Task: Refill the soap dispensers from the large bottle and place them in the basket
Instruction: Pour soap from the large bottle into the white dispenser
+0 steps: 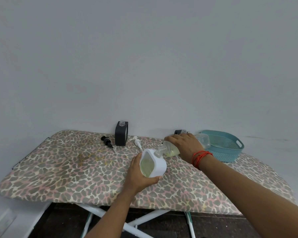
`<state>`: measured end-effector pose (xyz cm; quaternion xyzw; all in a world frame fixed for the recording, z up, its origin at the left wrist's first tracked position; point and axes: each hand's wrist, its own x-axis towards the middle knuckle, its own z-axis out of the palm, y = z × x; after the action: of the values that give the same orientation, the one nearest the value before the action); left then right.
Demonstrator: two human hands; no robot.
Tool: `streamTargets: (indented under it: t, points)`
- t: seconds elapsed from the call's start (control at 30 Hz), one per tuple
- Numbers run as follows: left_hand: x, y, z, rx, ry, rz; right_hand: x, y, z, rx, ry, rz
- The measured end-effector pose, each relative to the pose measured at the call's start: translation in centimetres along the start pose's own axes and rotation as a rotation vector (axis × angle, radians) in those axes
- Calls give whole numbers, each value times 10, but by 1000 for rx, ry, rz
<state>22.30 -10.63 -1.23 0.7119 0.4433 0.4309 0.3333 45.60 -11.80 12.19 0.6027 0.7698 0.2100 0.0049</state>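
My left hand (pixel 139 176) grips a white soap dispenser (pixel 153 164) with its pump off, tilted over the board and holding yellow-green liquid. My right hand (pixel 184 145) grips the large clear bottle (pixel 170 148), tipped on its side with its neck at the white dispenser's mouth. A black dispenser (pixel 121 135) stands open-topped at the back of the board. Another dark dispenser (pixel 179 131) is mostly hidden behind my right hand. A black pump (pixel 107 141) and a white pump (pixel 137 143) lie loose on the board. The teal basket (pixel 230 152) sits at the right.
Everything rests on an ironing board (pixel 58 169) with a leopard-print cover, set against a plain grey wall. Its white crossed legs (pixel 110 215) and a dark floor show below the near edge. A red thread bracelet is around my right wrist.
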Motion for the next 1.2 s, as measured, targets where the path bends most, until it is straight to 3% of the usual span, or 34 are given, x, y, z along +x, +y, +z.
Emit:
streamTargets:
  t: [1.2]
  points:
    - [0,2,-1,-6,-9,-9,2,1,2,-10,3,5]
